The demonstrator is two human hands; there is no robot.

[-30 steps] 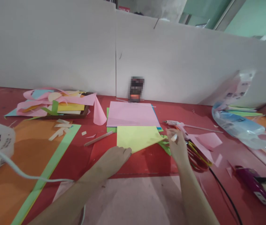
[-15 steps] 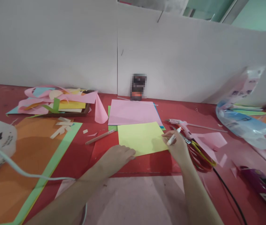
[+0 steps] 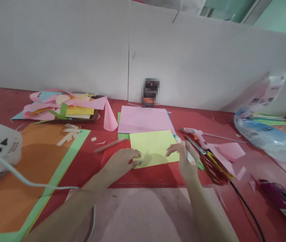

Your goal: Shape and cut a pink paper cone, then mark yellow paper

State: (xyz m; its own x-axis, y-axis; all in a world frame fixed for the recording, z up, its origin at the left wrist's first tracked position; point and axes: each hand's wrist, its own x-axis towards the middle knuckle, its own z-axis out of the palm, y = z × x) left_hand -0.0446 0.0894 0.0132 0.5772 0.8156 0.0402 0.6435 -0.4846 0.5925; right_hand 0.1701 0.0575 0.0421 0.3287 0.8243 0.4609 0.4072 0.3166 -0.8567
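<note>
A yellow sheet of paper lies in front of me on the red table. My left hand is at its left edge, thumb and fingers apart with a gap between them, the tips over the paper. My right hand is at the sheet's right edge, a white pen tucked in it and the forefinger curved over the paper. The pen's far end pokes out past the knuckles. Behind the yellow sheet is a pink sheet on top of green and blue ones.
Scissors and a pink glue gun lie right of my right hand. To the left are a pencil-like stick, a pink paper cone, a tray of paper scraps and orange sheets. A phone-like blurred object leans on the wall.
My left hand has lifted its flat fingers into a curved, parted shape at the sheet's left edge. In my right hand the pen has swung round, and the forefinger now reaches over the paper.
</note>
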